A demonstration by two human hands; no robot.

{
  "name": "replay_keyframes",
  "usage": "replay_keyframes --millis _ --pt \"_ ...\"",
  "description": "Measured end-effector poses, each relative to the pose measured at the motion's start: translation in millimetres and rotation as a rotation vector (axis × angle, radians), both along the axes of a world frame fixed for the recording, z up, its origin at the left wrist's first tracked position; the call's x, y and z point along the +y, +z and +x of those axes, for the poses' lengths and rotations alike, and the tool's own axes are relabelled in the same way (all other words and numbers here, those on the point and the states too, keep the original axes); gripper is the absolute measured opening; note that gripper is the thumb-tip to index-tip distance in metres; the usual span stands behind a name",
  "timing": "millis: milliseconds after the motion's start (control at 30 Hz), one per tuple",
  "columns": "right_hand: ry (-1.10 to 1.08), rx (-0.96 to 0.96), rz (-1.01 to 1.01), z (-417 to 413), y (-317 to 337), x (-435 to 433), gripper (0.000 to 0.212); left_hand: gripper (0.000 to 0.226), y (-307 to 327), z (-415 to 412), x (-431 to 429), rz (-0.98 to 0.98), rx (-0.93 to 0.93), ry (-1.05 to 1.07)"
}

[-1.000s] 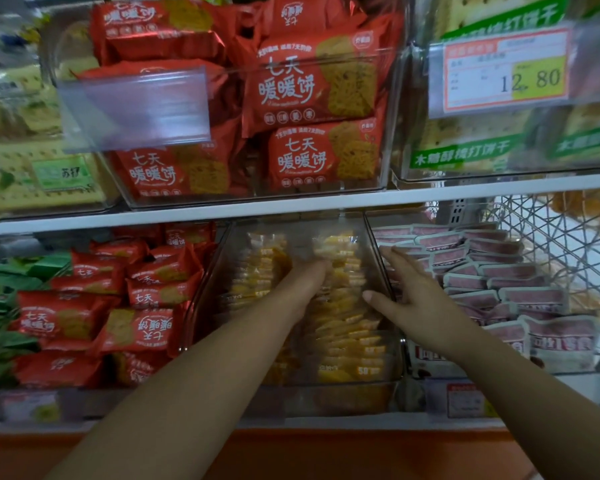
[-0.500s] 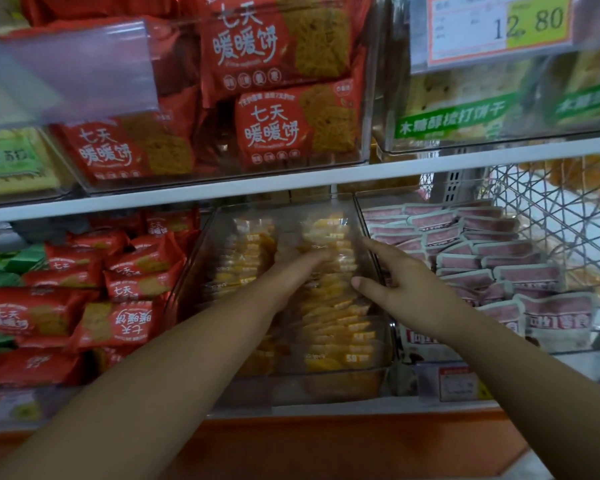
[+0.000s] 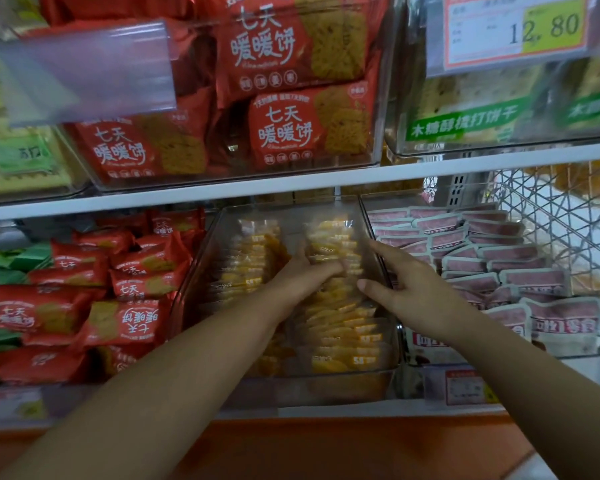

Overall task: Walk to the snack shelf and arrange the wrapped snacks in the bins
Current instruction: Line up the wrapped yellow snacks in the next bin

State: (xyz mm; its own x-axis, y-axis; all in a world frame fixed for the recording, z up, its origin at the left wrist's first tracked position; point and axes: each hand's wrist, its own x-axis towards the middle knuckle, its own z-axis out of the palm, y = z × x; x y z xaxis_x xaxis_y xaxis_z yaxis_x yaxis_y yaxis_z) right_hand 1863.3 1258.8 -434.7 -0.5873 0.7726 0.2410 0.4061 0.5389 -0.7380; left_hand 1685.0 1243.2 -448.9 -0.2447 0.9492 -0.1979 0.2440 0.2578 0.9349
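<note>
A clear plastic bin (image 3: 378, 233) on the lower shelf holds two rows of yellow wrapped snacks (image 3: 343, 323). My left hand (image 3: 305, 275) reaches into the bin, its fingers curled round several packets of the right-hand row. My right hand (image 3: 402, 285) lies at the bin's right wall, thumb against the same row, index finger stretched along the rim. The left row of yellow packets (image 3: 253, 258) stands untouched behind my left wrist.
Left of the bin lie red wrapped snacks (image 3: 132, 289) and green packets (image 3: 0, 271). Right of it, pink-and-white packets (image 3: 499, 258) fill another bin beside a wire basket (image 3: 568, 220). The upper shelf (image 3: 222, 195) carries bins of large red biscuit bags (image 3: 312, 129) and a price tag (image 3: 513, 29).
My left hand's fingers have curled over the right-hand row of yellow packets. The view has tilted downward slightly. My right hand has kept its place at the bin's right wall.
</note>
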Motion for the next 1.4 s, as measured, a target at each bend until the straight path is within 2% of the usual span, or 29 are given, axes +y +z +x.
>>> replay_keyframes --millis 100,300,367,467,567,667,800,1000,1267,1400 --pt "0.000 -0.010 -0.006 0 0 1 0.060 0.095 0 0 0 -0.020 -0.016 -0.005" --pt "0.009 -0.185 0.091 0 1 7 0.052 0.108 -1 -3 0 -0.052 0.009 -0.042" --pt "-0.030 -0.202 0.136 -3 5 15 0.045 0.105 -1 -3 -3 -0.041 0.032 -0.057" --pt "-0.130 -0.200 0.324 -11 13 43 0.029 0.095 -3 -4 -2 -0.038 0.022 -0.063" --pt "-0.043 -0.330 0.386 -26 24 66 0.017 0.097 -3 -4 -4 -0.048 0.032 -0.068" --pt "0.030 -0.446 0.344 -43 31 77 0.016 0.106 -5 -5 -8 -0.058 0.077 -0.098" --pt "-0.017 -0.477 0.382 -55 30 88 0.012 0.092 -4 -3 -12 -0.063 0.143 -0.107" --pt "-0.034 -0.592 0.520 -63 32 88 0.015 0.087 -4 -3 -13 -0.039 0.191 -0.118" --pt "-0.075 -0.552 0.594 -65 33 81 0.019 0.086 -7 -5 -13 -0.029 0.205 -0.062" --pt "0.024 -0.579 0.635 -58 38 78 0.013 0.081 -6 -4 -13 -0.050 0.231 -0.025"
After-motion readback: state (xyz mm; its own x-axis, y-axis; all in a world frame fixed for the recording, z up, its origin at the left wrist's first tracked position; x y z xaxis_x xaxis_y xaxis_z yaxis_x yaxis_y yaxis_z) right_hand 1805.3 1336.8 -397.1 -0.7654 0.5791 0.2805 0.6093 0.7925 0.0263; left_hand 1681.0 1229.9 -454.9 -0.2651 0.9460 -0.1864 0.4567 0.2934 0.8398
